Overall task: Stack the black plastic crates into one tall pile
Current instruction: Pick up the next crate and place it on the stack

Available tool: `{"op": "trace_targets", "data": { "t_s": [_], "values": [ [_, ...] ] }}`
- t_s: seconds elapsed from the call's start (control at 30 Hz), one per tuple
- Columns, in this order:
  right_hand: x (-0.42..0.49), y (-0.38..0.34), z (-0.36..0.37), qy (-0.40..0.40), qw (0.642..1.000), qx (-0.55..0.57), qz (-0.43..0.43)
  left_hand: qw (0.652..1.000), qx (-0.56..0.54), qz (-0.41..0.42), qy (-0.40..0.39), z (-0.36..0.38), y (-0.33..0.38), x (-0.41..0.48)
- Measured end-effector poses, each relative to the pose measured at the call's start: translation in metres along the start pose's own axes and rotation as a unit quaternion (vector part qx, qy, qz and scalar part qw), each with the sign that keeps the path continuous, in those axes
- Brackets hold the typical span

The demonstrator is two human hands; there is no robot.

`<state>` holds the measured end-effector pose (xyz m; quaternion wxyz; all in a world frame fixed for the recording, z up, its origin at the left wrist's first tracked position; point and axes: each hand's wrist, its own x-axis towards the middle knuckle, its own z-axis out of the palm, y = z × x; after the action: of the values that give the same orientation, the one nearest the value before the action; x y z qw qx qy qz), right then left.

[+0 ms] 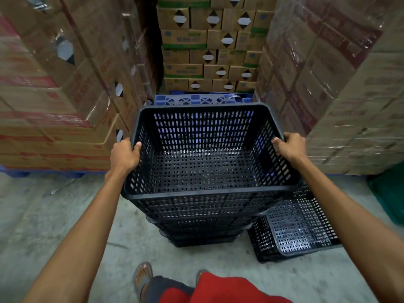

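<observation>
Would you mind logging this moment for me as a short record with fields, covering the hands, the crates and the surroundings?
left hand: grips left rim of top crate
right hand: grips its right rim
top crate: empty, upright, on the pile
pile: nested black crates on the floor
loose crate: right of pile, on the floor, tilted
boxes: wrapped cardboard stacks left, right and behind
pallet: blue, under the rear boxes

dim indoor light | edges blurred, bowed | glare on plastic wrap (341, 42)
</observation>
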<state>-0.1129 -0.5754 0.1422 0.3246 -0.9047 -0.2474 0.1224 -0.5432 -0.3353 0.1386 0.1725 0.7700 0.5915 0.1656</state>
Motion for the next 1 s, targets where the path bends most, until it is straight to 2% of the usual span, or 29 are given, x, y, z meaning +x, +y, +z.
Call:
{"op": "trace_targets", "data": {
  "t_s": [0.13,0.23,0.3,0.4,0.53,0.83,1.0],
  "values": [
    [-0.014,-0.001,-0.003,0.006,0.999,0.041,0.005,1.000,-0.008,-0.001,-0.003,-0.002,0.000,-0.010],
    [-0.014,0.003,-0.007,-0.027,0.998,0.051,0.007,0.999,-0.037,-0.014,-0.012,-0.007,0.003,-0.017],
    [-0.014,0.008,-0.010,-0.069,0.995,0.066,0.005,0.995,-0.078,-0.032,-0.049,-0.011,-0.001,-0.020],
    [-0.020,0.011,-0.013,-0.075,0.996,0.037,-0.020,0.987,-0.118,-0.050,-0.101,-0.010,-0.012,-0.026],
    [-0.020,0.003,-0.015,-0.055,0.998,-0.001,-0.031,0.990,-0.113,-0.053,-0.065,-0.004,-0.010,-0.027],
    [-0.016,0.006,-0.017,-0.054,0.997,-0.057,-0.026,0.991,-0.118,-0.045,-0.052,-0.003,-0.003,-0.030],
    [-0.024,0.011,-0.012,-0.015,0.988,-0.134,-0.078,0.999,-0.045,-0.002,-0.024,-0.006,0.007,-0.040]
  ]
}}
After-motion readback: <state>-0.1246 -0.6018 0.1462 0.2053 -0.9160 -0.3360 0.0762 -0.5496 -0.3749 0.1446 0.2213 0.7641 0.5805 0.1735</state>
